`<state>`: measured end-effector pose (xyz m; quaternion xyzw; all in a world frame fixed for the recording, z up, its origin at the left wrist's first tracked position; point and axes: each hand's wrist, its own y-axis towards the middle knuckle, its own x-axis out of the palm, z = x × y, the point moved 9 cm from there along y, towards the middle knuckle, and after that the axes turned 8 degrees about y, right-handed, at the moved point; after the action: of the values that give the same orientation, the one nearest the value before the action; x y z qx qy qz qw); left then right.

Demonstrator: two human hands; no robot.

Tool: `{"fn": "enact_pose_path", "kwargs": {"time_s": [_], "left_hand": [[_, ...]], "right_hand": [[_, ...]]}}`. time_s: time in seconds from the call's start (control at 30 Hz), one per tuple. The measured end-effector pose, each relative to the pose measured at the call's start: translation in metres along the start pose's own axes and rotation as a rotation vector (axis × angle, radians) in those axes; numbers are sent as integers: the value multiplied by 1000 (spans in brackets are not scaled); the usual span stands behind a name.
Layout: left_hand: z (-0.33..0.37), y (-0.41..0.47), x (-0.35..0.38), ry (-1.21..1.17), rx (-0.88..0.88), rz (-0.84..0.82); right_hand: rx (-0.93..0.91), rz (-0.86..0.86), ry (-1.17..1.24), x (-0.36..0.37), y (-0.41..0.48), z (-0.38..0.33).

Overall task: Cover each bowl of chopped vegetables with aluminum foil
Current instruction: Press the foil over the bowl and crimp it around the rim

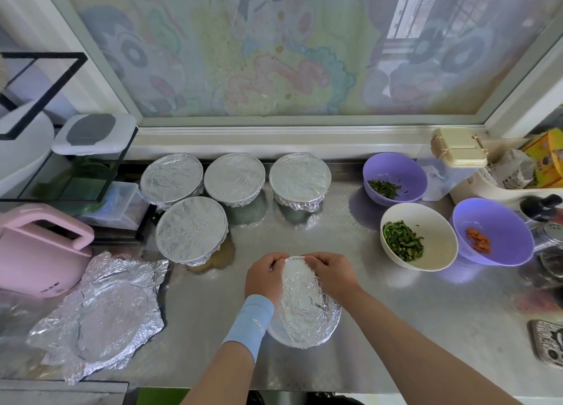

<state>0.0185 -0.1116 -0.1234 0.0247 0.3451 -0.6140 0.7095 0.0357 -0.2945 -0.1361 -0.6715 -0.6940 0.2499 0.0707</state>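
Foil (304, 307) lies over the bowl (275, 334) at the near middle of the steel counter (396, 328), left hand (263, 278) and right hand (330, 272) both pinching its edge down at the far rim

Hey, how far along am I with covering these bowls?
Four bowls at the back left are foil-covered. The left hand and right hand pinch foil over a fifth bowl. Three open bowls on the right remain, and a spare foil sheet lies at left.
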Motion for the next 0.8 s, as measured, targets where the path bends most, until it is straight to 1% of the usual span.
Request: {"fn": "enact_pose_path", "kwargs": {"time_s": [0.17, 0.27, 0.33, 0.4, 0.47, 0.53, 0.63, 0.8], "left_hand": [[-5, -11, -3, -46, -57, 65], [-5, -17, -7, 0, -77, 87], [-1, -14, -9, 67, -73, 59], [8, -7, -6, 100, -2, 9], [18, -1, 5, 95, 91, -80], [20, 0, 15, 128, 120, -153], [14, 6, 17, 113, 90, -155], [9, 1, 15, 14, -7, -138]], "right_hand": [[3, -42, -40, 4, 0, -5], [6, 2, -44, -2, -1, -7], [6, 46, -86, -5, -4, -6], [-7, 63, -114, -5, -9, -3], [-11, 75, -66, -5, -11, -1], [10, 67, 11, -5, -10, 5], [43, 35, 112, -3, -7, 13], [16, -12, 73, -1, -4, 9]]}}
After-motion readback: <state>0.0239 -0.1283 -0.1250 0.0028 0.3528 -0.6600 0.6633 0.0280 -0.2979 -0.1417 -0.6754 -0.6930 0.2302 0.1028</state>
